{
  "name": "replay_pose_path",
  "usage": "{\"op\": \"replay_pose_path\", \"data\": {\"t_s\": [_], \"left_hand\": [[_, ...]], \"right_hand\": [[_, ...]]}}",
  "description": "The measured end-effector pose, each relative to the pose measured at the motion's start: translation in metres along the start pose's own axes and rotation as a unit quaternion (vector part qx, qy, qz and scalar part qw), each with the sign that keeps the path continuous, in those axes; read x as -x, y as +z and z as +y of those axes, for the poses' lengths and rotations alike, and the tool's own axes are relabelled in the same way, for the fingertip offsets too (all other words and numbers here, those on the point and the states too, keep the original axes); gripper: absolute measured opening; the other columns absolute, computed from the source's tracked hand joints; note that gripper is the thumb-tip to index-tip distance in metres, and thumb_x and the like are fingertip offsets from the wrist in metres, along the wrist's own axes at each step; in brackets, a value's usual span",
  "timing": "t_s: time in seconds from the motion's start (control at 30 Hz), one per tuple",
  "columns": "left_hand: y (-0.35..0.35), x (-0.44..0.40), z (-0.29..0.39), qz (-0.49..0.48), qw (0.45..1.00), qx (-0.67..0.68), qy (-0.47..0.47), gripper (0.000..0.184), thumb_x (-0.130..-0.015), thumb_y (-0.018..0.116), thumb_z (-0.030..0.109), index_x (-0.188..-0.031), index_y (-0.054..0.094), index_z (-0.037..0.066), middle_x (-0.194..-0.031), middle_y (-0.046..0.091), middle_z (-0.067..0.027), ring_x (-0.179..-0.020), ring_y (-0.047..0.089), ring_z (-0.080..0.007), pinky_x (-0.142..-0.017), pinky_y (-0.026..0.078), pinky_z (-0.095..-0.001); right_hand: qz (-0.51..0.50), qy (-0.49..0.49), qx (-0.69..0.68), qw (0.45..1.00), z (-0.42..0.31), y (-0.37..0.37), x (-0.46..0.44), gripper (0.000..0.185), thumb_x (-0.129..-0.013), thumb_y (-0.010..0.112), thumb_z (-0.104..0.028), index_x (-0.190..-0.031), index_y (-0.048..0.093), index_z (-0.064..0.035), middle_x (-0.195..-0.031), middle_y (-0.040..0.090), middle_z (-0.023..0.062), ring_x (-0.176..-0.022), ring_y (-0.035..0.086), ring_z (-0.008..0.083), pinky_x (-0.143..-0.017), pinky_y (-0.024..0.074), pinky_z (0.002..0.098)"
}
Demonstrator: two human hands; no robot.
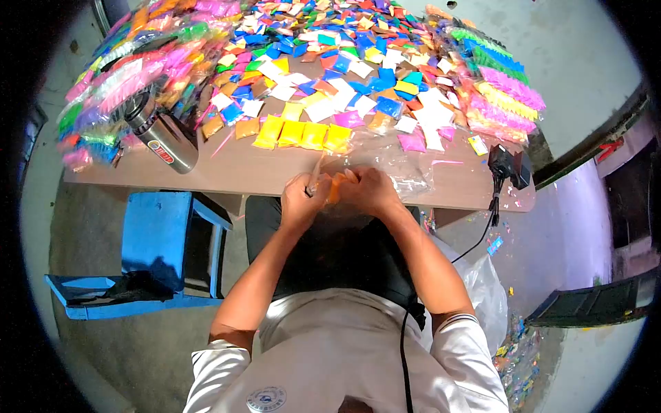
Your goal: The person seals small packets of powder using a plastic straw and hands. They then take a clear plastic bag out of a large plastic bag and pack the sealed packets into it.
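Note:
At the table's near edge my left hand [303,199] and my right hand [374,191] are close together, fingers curled in. Between them is a small orange packet [335,187], gripped from both sides and partly hidden by the fingers. A clear plastic bag [406,168] lies crumpled beside my right hand; whether that hand also touches it I cannot tell. Just beyond the hands, several yellow packets [315,135] sit side by side in a row. Pink packets [413,142] lie to their right.
Loose coloured packets [330,62] spread over the table [255,168]. Bagged bundles are stacked at left [131,76] and right [506,93]. A steel flask [165,141] leans at left; a black device with a cable [506,168] sits at right. A blue stool [157,230] stands below.

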State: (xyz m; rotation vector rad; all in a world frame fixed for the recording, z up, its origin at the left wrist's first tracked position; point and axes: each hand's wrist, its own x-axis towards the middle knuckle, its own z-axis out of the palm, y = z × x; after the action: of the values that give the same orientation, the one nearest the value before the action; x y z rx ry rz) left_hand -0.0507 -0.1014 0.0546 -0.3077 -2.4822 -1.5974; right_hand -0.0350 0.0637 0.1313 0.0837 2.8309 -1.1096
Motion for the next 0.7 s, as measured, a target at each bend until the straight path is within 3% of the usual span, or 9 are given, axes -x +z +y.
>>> {"op": "replay_pose_path", "data": {"t_s": [0.03,0.17,0.23,0.33,0.43,0.53,0.63,0.7], "left_hand": [[-0.001,-0.001,0.005,0.017,0.999,0.026,0.017,0.043,-0.081,0.060,0.039,-0.076,0.060,-0.004,-0.073,0.059,-0.0185,-0.072,0.058,-0.0307,-0.066,0.045,-0.0385],[-0.006,-0.003,0.011,0.004,1.000,0.017,-0.026,0.043,-0.081,0.060,0.038,-0.081,0.062,-0.004,-0.075,0.061,-0.0194,-0.072,0.061,-0.0325,-0.066,0.046,-0.0384],[-0.005,-0.003,0.006,0.001,0.999,0.011,-0.037,0.046,-0.084,0.062,0.041,-0.088,0.062,-0.005,-0.074,0.061,-0.0121,-0.070,0.056,-0.0149,-0.064,0.046,-0.0335],[-0.001,-0.006,-0.001,0.000,0.998,0.015,-0.055,0.050,-0.084,0.062,0.044,-0.089,0.062,-0.006,-0.072,0.061,-0.0109,-0.068,0.055,-0.0143,-0.063,0.046,-0.0329],[-0.005,-0.008,0.007,-0.005,0.997,0.027,-0.068,0.048,-0.085,0.062,0.042,-0.088,0.062,-0.006,-0.068,0.059,-0.0087,-0.065,0.054,-0.0135,-0.061,0.045,-0.0325],[-0.004,-0.019,-0.003,-0.008,0.998,0.014,-0.056,0.044,-0.086,0.062,0.037,-0.085,0.062,-0.006,-0.066,0.058,-0.0070,-0.064,0.051,-0.0122,-0.059,0.045,-0.0324],[-0.008,-0.023,0.001,-0.026,0.997,0.014,-0.070,0.039,-0.087,0.062,0.032,-0.082,0.061,-0.007,-0.065,0.058,-0.0083,-0.064,0.050,-0.0113,-0.058,0.044,-0.0329],[-0.016,-0.019,0.013,-0.025,0.998,0.004,-0.065,0.039,-0.087,0.062,0.032,-0.081,0.061,-0.007,-0.066,0.059,-0.0093,-0.065,0.050,-0.0112,-0.058,0.044,-0.0330]], "right_hand": [[0.000,-0.003,0.000,1.000,0.000,0.002,-0.002,0.043,-0.082,0.056,-0.043,-0.082,0.066,-0.0002,-0.079,0.063,0.0241,-0.075,0.063,0.0329,-0.070,0.0466,0.0410],[-0.024,-0.021,0.048,0.998,0.003,0.000,-0.011,0.045,-0.082,0.056,-0.047,-0.079,0.066,-0.0038,-0.074,0.063,0.0211,-0.072,0.062,0.0318,-0.067,0.0464,0.0400],[-0.043,-0.014,0.042,0.998,-0.001,-0.005,-0.013,0.046,-0.083,0.057,-0.048,-0.080,0.066,-0.0031,-0.073,0.063,0.0208,-0.071,0.062,0.0318,-0.066,0.0462,0.0398],[-0.050,-0.029,0.078,0.995,-0.002,-0.012,-0.021,0.045,-0.082,0.060,-0.046,-0.082,0.063,-0.0012,-0.074,0.063,0.0197,-0.069,0.061,0.0294,-0.064,0.0462,0.0385],[-0.094,-0.051,0.019,0.994,0.007,-0.009,-0.032,0.045,-0.081,0.064,-0.043,-0.084,0.060,0.0016,-0.075,0.063,0.0200,-0.067,0.060,0.0274,-0.062,0.0460,0.0380],[-0.021,-0.090,0.040,0.995,-0.002,-0.006,-0.026,0.045,-0.080,0.065,-0.043,-0.085,0.060,0.0017,-0.075,0.063,0.0195,-0.068,0.061,0.0241,-0.062,0.0457,0.0373],[0.006,-0.043,0.040,0.998,-0.005,-0.006,-0.022,0.040,-0.085,0.061,-0.039,-0.087,0.060,0.0015,-0.073,0.062,0.0139,-0.067,0.058,0.0200,-0.062,0.0453,0.0358],[-0.126,0.001,-0.050,0.991,0.008,-0.006,-0.026,0.036,-0.090,0.056,-0.034,-0.090,0.061,0.0009,-0.075,0.062,0.0078,-0.069,0.056,0.0145,-0.064,0.0452,0.0322]]}}
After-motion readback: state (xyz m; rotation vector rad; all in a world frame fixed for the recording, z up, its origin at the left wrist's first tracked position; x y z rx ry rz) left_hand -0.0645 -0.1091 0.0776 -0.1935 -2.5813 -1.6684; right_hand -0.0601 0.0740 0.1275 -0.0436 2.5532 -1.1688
